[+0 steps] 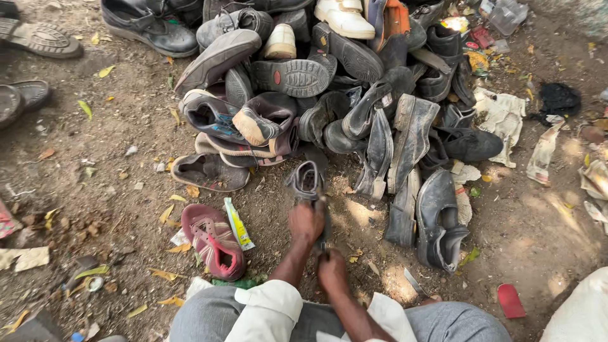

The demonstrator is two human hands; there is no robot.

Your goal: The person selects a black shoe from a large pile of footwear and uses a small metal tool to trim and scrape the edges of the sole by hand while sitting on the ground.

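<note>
Worn dark grey leather shoe (308,185) is held over bare dirt ground (126,177), long axis running away from the person, opening facing up. Left hand (305,223) clamps its near end; right hand (331,269) is closed just below, contents unclear.

The left hand (306,223) covers the heel of the dark shoe (308,187), so its grip there is hidden. What the right hand (332,269) pinches is too small to tell. The top edge cuts off the shoe pile (329,82); lower shoes lie buried
</note>
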